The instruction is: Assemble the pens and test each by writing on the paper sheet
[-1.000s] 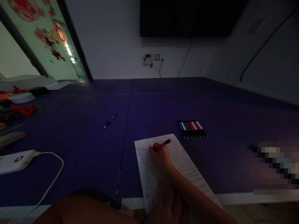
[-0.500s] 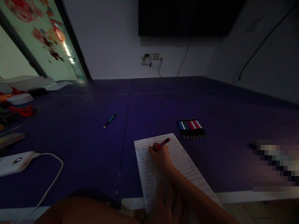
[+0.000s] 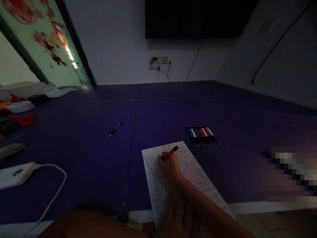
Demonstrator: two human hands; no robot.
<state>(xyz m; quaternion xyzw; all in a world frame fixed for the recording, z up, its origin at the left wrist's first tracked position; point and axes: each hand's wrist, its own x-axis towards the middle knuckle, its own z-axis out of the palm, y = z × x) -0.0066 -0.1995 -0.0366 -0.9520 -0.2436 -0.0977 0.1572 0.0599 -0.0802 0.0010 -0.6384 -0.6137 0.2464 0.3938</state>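
Note:
A sheet of paper (image 3: 190, 165) covered in handwritten lines lies at the front of the purple table. My right hand (image 3: 170, 165) rests on its upper part, fingers closed around a pink and black pen (image 3: 173, 150). The pen leans up to the right, and my fingers hide its writing tip. Lower on the sheet, my left hand (image 3: 174, 218) lies flat with its fingers stretched out, partly under the right forearm. Beyond the sheet, to the right, several pens (image 3: 202, 136) with coloured barrels lie side by side in a row.
A teal and black pen (image 3: 115, 129) lies alone left of the table's seam. At left are a white power bank (image 3: 16, 175) with a white cable (image 3: 64, 177) and red-handled scissors (image 3: 24, 119). A pixelated object (image 3: 294, 168) lies at right.
The view has shifted very slightly to the left. My right hand and its pen stay at almost the same spot on the sheet; the left hand has not visibly moved.

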